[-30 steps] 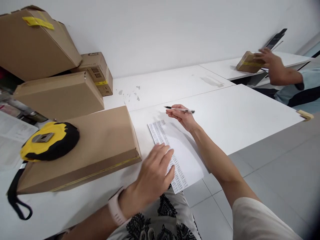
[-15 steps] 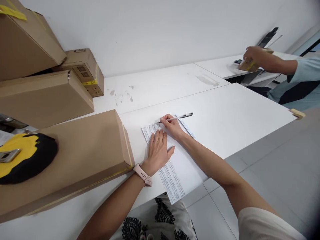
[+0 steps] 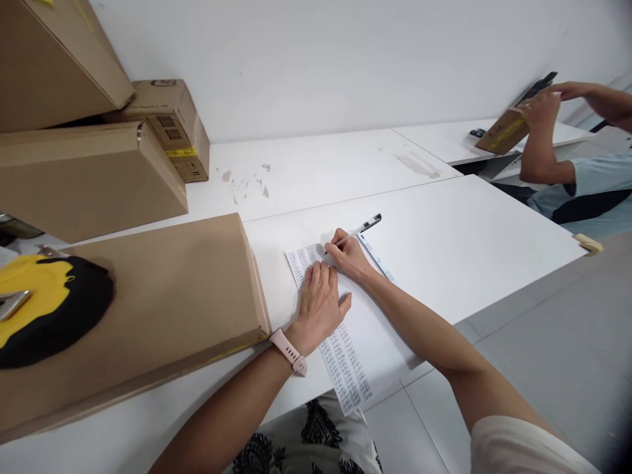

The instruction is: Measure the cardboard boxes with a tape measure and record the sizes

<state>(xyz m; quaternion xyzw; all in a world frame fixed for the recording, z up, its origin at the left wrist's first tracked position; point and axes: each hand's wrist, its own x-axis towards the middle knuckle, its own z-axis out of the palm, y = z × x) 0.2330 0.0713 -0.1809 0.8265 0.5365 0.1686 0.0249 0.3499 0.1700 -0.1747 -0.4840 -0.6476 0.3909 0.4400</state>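
My right hand [image 3: 349, 255] is closed round a pen [image 3: 366, 226], whose tip meets a sheet of paper [image 3: 349, 368] near its far edge. Columns of small handwriting run down the sheet's left side, and the rest of it is blank white. Pressed flat on the paper is my left hand [image 3: 320, 299], fingers stretched out and thumb apart. Part of the writing is hidden under it. A second sheet with blue print [image 3: 376, 257] shows along the right edge, beneath the first. The paper's near end hangs over the table edge.
A long cardboard box [image 3: 172, 283] lies left of my arm, with a yellow and black object [image 3: 64, 309] on it. More boxes [image 3: 89, 174] are stacked behind. At the far right a co-worker's hands [image 3: 543, 105] hold a small carton [image 3: 504, 133]. The white table [image 3: 474, 243] ends at right.
The pen tip has shifted slightly right and nearer along the writing, and the pen stands steeper. My left hand still lies flat. The co-worker has tilted the carton, now with both hands at it.
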